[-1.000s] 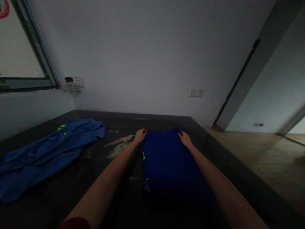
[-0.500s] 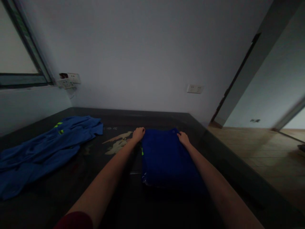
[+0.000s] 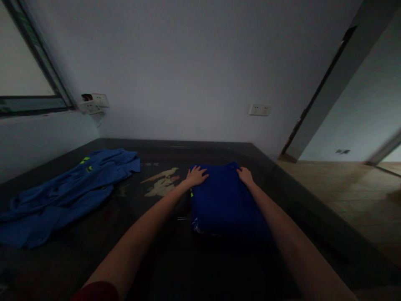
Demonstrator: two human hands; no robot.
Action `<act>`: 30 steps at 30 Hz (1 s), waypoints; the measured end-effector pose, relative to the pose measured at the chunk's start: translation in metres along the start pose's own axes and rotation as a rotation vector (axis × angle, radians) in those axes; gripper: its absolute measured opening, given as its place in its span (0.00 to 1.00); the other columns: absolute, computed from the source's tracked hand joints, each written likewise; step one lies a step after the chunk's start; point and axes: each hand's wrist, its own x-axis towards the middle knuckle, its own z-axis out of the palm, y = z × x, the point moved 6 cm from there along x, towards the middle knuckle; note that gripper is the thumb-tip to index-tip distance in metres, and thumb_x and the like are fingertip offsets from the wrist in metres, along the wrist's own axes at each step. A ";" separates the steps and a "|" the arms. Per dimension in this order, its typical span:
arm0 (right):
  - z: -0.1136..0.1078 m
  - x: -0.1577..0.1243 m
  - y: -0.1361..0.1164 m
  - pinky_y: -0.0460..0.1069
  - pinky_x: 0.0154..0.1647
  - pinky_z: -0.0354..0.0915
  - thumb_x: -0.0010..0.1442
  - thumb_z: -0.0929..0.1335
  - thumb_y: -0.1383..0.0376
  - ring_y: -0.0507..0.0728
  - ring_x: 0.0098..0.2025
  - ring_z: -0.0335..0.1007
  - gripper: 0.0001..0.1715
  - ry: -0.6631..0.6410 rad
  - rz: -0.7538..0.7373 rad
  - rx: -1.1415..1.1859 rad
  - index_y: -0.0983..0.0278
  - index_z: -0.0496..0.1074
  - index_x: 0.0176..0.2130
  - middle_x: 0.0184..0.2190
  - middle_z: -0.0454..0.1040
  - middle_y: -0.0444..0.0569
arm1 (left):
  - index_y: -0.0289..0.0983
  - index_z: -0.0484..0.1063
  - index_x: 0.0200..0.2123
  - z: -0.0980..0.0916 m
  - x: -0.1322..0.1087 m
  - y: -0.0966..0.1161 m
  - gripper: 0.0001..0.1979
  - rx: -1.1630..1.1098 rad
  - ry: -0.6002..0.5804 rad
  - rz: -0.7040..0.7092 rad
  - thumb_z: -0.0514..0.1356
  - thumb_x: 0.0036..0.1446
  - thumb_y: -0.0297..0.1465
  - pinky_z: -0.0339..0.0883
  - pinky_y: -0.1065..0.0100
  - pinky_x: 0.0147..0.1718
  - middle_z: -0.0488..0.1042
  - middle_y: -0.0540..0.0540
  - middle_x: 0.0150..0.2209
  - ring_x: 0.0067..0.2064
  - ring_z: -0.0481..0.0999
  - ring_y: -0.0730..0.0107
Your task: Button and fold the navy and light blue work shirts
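A folded dark blue garment lies on the dark table in front of me. My left hand rests flat on its far left corner with fingers spread, open. At the far right corner sits my right hand, fingers laid on the cloth, open as well. Both forearms stretch forward along the garment's sides.
A second, unfolded blue garment with yellow-green marks lies spread at the table's left. A pale printed figure shows on the tabletop. Wall sockets and a window frame are behind; a tiled floor lies right.
My left hand has gone from gripping the garment's far left edge to lying flat on top of it. The right hand has stayed at the far right corner.
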 end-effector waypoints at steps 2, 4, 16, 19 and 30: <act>-0.002 0.000 0.000 0.50 0.50 0.63 0.64 0.59 0.62 0.61 0.53 0.70 0.21 0.004 0.005 0.000 0.67 0.72 0.50 0.48 0.75 0.58 | 0.46 0.60 0.62 0.009 -0.009 0.002 0.27 0.029 -0.004 0.005 0.50 0.62 0.46 0.41 0.43 0.62 0.55 0.42 0.66 0.68 0.46 0.48; -0.002 -0.001 0.001 0.50 0.50 0.64 0.64 0.59 0.62 0.61 0.52 0.70 0.21 0.003 0.009 -0.001 0.68 0.73 0.49 0.47 0.75 0.59 | 0.46 0.56 0.64 0.014 -0.017 0.004 0.27 0.056 0.010 0.022 0.48 0.63 0.45 0.38 0.44 0.63 0.51 0.42 0.67 0.69 0.43 0.50; -0.006 -0.008 -0.001 0.49 0.49 0.63 0.65 0.59 0.62 0.61 0.53 0.70 0.21 0.002 0.028 -0.004 0.69 0.72 0.50 0.49 0.74 0.60 | 0.46 0.55 0.64 0.013 -0.024 0.001 0.27 0.039 0.045 0.046 0.45 0.64 0.45 0.38 0.47 0.64 0.50 0.43 0.68 0.69 0.44 0.55; -0.005 -0.012 -0.003 0.50 0.49 0.64 0.65 0.58 0.62 0.61 0.52 0.70 0.22 0.019 0.040 -0.008 0.69 0.71 0.51 0.49 0.74 0.60 | 0.46 0.56 0.64 0.010 -0.028 0.003 0.26 0.040 0.070 0.033 0.47 0.64 0.44 0.39 0.47 0.64 0.52 0.43 0.67 0.69 0.44 0.55; -0.014 -0.018 -0.008 0.54 0.45 0.66 0.66 0.57 0.57 0.63 0.48 0.73 0.23 0.039 0.074 -0.067 0.65 0.71 0.50 0.45 0.75 0.60 | 0.43 0.57 0.64 0.007 -0.030 0.004 0.29 0.033 0.124 -0.035 0.51 0.61 0.44 0.43 0.49 0.63 0.46 0.39 0.69 0.69 0.41 0.48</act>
